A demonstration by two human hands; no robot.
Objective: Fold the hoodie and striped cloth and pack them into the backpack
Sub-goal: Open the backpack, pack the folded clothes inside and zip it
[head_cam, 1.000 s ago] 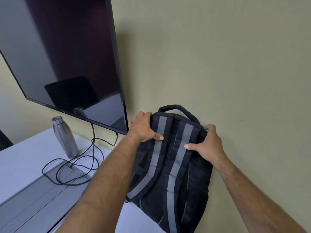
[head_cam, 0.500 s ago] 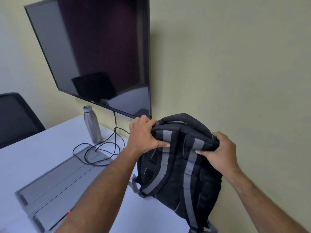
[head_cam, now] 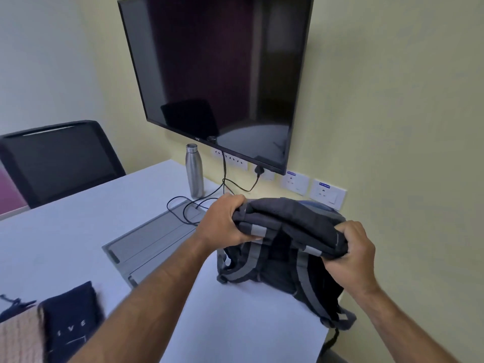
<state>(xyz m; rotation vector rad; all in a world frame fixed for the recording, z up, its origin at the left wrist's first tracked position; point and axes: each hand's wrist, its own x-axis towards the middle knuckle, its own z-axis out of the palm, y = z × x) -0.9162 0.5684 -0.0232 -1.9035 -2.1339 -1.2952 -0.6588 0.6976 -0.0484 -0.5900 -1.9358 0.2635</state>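
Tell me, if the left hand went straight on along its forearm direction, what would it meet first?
The left hand already grips the top of the backpack, so it would press into that at once. Beyond the backpack lies the wall with its sockets, though depth there is hard to judge.

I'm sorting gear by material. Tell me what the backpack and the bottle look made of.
Backpack: dark woven fabric, likely synthetic, matte; it creases softly under the left hand and right hand, with grey, slightly shiny strips along the straps. Bottle: looks like brushed steel, silvery with a soft sheen and vertical highlights; what its cap is made of is unclear.
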